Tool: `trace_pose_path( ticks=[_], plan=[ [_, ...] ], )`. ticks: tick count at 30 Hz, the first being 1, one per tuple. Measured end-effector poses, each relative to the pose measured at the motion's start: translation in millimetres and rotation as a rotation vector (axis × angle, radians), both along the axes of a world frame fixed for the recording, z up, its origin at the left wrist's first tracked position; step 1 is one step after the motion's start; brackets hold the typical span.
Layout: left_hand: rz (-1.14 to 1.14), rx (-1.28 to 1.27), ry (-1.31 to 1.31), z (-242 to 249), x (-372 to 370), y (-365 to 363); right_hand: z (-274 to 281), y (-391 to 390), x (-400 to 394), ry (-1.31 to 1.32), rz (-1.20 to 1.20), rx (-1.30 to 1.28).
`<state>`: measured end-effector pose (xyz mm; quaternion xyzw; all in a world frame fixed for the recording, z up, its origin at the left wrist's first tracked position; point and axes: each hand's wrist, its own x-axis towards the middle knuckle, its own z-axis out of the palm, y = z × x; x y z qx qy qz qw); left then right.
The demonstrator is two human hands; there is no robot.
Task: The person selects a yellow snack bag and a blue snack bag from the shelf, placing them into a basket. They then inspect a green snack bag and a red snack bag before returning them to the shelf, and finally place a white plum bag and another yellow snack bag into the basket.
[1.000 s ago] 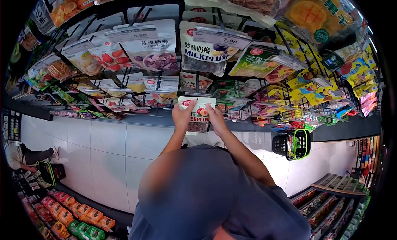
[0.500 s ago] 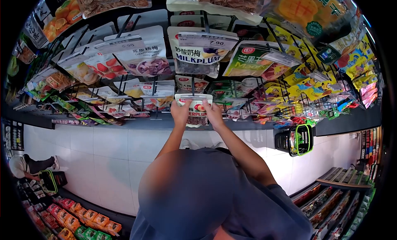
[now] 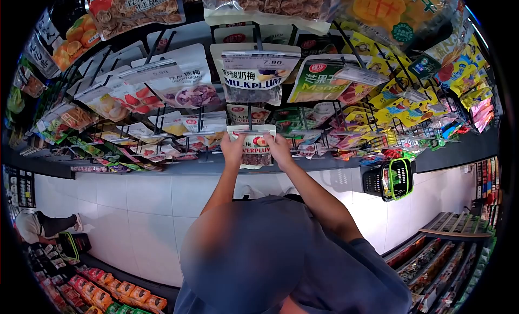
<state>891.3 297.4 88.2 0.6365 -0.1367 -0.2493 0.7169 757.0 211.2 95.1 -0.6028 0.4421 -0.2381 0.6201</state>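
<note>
You stood facing a wall rack (image 3: pixel 162 106) of hanging snack packets, arms raised. Both hands were closed on one white plum packet (image 3: pixel 254 146), marked with red letters and a fruit picture. Your left hand (image 3: pixel 233 150) pinched its left edge near the top, and your right hand (image 3: pixel 279 148) pinched the right edge at the same height. The packet sat at the rack, just below a dark peg (image 3: pixel 250 118) and under a larger milk plum bag (image 3: pixel 253 78) with a price tag (image 3: pixel 260 60) in front of it. Whether the packet's top hole was on the peg could not be told; your fingers and the packet's top edge covered that spot.

More packets hung close on both sides, a green mango bag (image 3: pixel 319 78) up to the right and yellow packets (image 3: pixel 400 106) beyond it. A black basket with green trim (image 3: pixel 392 180) sat on the tiled floor (image 3: pixel 140 206) to your right. Another person (image 3: pixel 38 227) crouched far to your left beside a second basket (image 3: pixel 67 245).

To handle it well, you would likely want the packet level, both grips even, and its top lined up squarely with the peg so the neighbours stayed undisturbed.
</note>
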Motion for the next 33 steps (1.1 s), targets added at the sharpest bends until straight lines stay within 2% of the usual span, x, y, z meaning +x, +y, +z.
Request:
trace_pose_path(
  ticks=[7,12,19,22,24,27,31,33],
  plan=[
    [-0.006,-0.048,0.029,12,-1,1,-4,-1,0,0.006,0.017,0.037],
    [0.083,0.019,-0.064,10,-3,-1,-5,0,0,-0.038,0.023,0.067],
    [0.094,0.098,-0.091,-2,2,-7,4,2,2,-0.061,-0.008,0.071],
    [0.066,0.065,-0.025,-8,3,-11,-3,-3,4,0.027,-0.03,0.062],
    [0.05,0.076,-0.056,-12,6,-13,-9,-8,7,0.167,-0.022,-0.073],
    [0.004,0.124,0.016,-13,10,-15,-16,-14,8,0.277,-0.037,-0.119],
    [-0.008,0.037,-0.017,-6,8,-18,-16,-16,13,0.214,-0.067,-0.089],
    [-0.003,0.042,0.077,-5,9,-20,-13,-17,14,0.272,-0.042,-0.054]
  ],
)
